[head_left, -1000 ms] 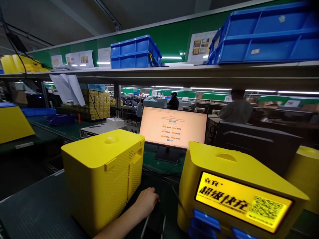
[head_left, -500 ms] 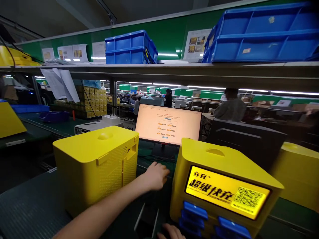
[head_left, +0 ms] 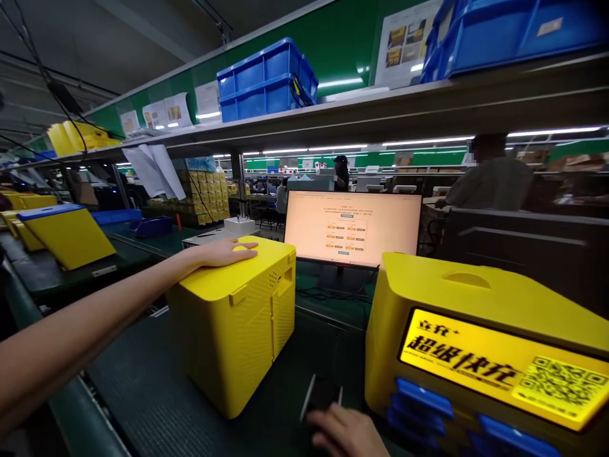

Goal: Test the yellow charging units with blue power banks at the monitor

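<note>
My left hand (head_left: 228,253) lies flat, fingers stretched out, on the top of a yellow cabinet (head_left: 223,355) with perforated side panels. To the right, my right hand (head_left: 349,433) is low at the front edge of the picture, its loosely bent fingers apart at the near edge of a dark flat object (head_left: 324,392) with pale side edges. Whether the fingers touch that object I cannot tell. Beside it stands a second yellow cabinet (head_left: 438,279) with a lit front screen (head_left: 495,368) showing Chinese characters and a QR code. Blue slotted modules (head_left: 425,397) sit below the screen.
A lit monitor (head_left: 352,225) stands behind the two cabinets. Overhead runs a shelf (head_left: 380,108) with blue crates (head_left: 269,79). More yellow cabinets (head_left: 71,238) stand at left on the green work surface (head_left: 137,374). A person (head_left: 495,171) is beyond the monitor, at right.
My left hand has moved from between the cabinets to the left cabinet's top. My right hand shows more fully beside the dark object. The view has shifted, moving both cabinets rightward in the picture.
</note>
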Demonstrator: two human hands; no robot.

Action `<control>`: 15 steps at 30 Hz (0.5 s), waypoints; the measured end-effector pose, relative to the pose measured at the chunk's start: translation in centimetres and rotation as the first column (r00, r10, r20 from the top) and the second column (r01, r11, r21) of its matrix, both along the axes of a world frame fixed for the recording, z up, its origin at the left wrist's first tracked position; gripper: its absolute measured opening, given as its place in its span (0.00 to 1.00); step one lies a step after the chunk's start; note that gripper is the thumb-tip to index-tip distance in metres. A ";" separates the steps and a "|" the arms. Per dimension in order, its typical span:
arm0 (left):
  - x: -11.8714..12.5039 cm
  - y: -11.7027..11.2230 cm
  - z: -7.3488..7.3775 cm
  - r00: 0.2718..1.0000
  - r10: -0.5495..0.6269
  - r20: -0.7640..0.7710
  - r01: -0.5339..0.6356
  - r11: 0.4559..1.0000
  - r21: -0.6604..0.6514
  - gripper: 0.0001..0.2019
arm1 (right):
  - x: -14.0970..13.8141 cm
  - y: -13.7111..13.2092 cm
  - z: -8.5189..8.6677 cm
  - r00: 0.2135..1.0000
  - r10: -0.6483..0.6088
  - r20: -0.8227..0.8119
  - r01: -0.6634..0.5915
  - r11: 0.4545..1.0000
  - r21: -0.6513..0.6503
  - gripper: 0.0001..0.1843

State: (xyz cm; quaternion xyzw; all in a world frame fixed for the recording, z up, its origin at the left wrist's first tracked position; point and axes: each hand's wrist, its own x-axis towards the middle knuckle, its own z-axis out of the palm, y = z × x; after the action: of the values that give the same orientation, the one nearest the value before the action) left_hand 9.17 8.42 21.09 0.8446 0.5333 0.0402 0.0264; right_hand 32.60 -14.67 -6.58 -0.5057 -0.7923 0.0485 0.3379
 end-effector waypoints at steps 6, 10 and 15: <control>-0.2 -1.9 -0.7 0.990 -0.139 0.011 0.139 0.990 -0.005 0.26 | -0.7 6.1 8.7 0.966 -0.051 -0.254 0.115 0.964 0.242 0.17; 0.1 -2.6 -0.7 0.979 -0.202 0.020 0.202 0.979 -0.011 0.23 | -1.4 8.9 12.2 0.973 -0.123 -0.196 0.172 0.951 0.258 0.15; 0.2 -2.6 -1.0 0.981 -0.192 0.033 0.192 0.981 0.000 0.23 | -2.1 9.5 13.6 0.979 -0.182 -0.091 0.197 0.960 0.200 0.15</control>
State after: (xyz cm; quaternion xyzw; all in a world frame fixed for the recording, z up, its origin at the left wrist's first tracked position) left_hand 9.37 5.85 20.10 0.8912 0.4490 0.0505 0.0403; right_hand 30.51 -5.13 7.03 -0.5392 -0.7282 -0.0489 0.4203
